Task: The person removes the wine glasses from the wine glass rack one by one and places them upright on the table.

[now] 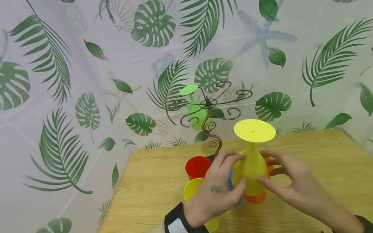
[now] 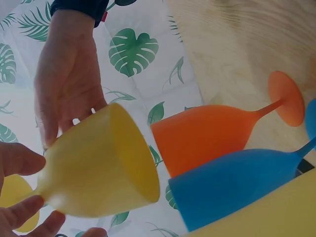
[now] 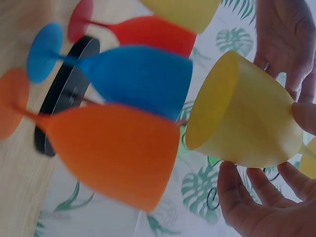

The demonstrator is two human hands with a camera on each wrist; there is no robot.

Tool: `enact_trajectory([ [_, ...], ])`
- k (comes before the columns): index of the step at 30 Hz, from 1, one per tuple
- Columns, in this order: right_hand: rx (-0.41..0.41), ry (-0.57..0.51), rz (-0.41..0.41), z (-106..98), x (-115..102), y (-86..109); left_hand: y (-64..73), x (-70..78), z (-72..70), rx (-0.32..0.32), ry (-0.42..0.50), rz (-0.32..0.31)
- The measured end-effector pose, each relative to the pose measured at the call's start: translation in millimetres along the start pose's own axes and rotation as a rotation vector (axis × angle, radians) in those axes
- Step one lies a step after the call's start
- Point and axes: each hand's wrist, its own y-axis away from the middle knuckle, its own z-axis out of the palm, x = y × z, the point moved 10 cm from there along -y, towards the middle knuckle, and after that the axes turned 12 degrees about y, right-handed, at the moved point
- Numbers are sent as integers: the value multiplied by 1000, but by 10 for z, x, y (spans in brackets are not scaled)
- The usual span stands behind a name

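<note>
A yellow goblet (image 1: 250,171) is held upside down between both hands, foot up and rim down. The left hand (image 1: 217,187) grips the bowl from its left side with thumb and fingers. From the other side, the right hand (image 1: 297,181) curls its thumb and fingers round the same bowl. Just beneath and behind it stand an orange goblet (image 3: 118,153) and a blue goblet (image 3: 143,79), both upright and apart from the held one in the wrist views. A green goblet (image 1: 198,115) hangs upside down on a brown wire rack (image 1: 208,103) with curled arms.
A red goblet (image 1: 198,166) and a second yellow goblet (image 1: 191,189) stand on the wooden table (image 1: 148,181), left of the blue one. The rack's black base (image 3: 66,96) sits behind the goblets. A leaf-patterned cloth (image 1: 116,58) covers the wall behind.
</note>
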Motion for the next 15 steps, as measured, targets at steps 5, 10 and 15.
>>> enact_trajectory([
  [5,-58,-33,53,116,-68,56,148,-24,-22,38,53,-31],
  [10,-47,-53,40,113,-147,117,219,12,-31,63,80,18],
  [15,4,-100,-74,47,-276,156,250,90,-126,99,102,79],
])
